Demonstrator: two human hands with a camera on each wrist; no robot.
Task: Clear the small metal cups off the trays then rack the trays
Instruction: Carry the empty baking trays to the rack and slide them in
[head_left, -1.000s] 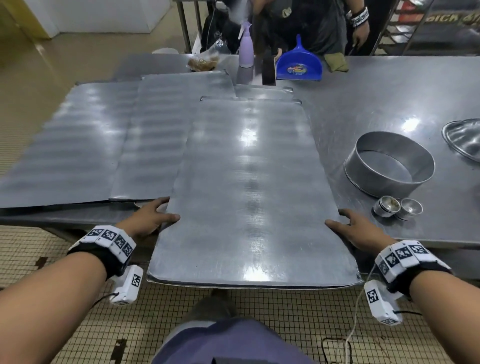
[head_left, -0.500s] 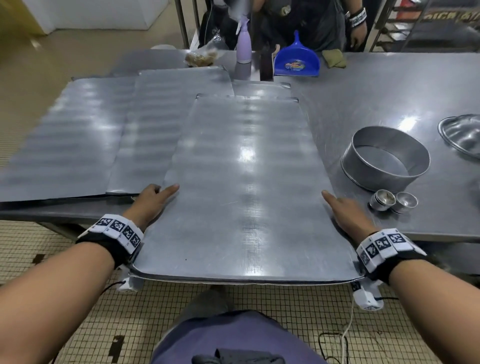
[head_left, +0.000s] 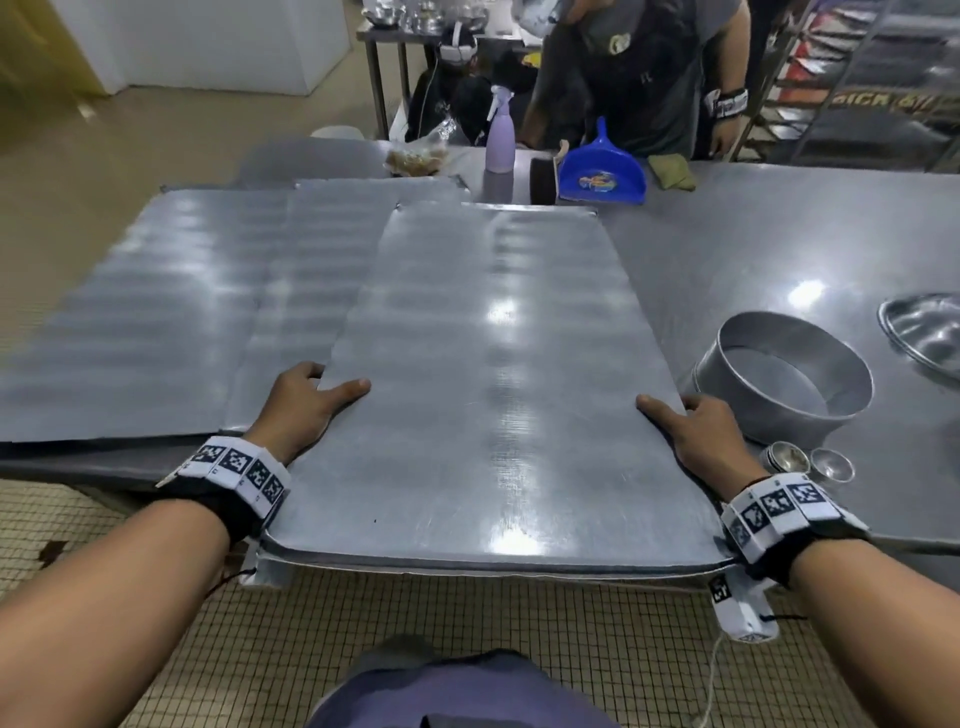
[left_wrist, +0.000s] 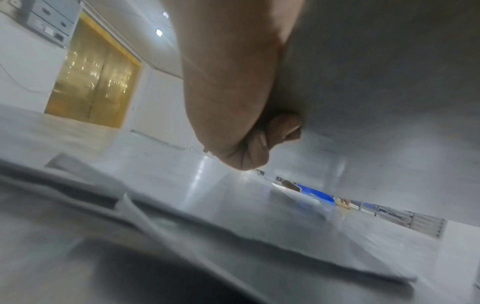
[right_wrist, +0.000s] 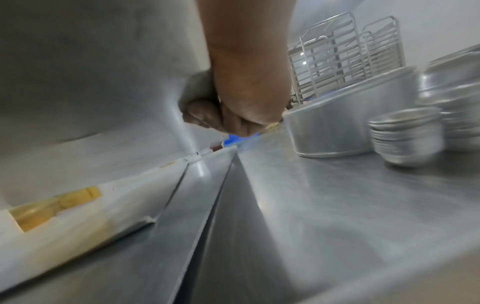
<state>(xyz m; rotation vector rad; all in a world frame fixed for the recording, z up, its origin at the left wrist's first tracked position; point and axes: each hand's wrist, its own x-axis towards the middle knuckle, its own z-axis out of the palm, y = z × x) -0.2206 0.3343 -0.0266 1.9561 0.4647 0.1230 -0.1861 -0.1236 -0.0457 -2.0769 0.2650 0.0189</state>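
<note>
A large flat metal tray (head_left: 493, 395) lies lengthwise before me, its near end past the table edge, a second tray edge showing just beneath it. My left hand (head_left: 306, 410) grips its left edge, thumb on top, fingers curled under (left_wrist: 262, 142). My right hand (head_left: 696, 426) grips the right edge the same way, fingers (right_wrist: 207, 115) wrapped underneath. Two more bare trays (head_left: 156, 312) lie to the left, overlapping. Small metal cups (head_left: 810, 460) sit on the table right of my right wrist; the right wrist view shows them as a stack (right_wrist: 407, 135).
A round cake ring (head_left: 784, 374) stands just right of the tray, a metal bowl (head_left: 924, 332) farther right. At the far end are a purple spray bottle (head_left: 500, 140), a brush, a blue dustpan (head_left: 602, 176) and another person. Tray racks (right_wrist: 345, 51) stand behind.
Both hands have slid forward along the tray's side edges. The tray has come toward me, and its near end sits higher.
</note>
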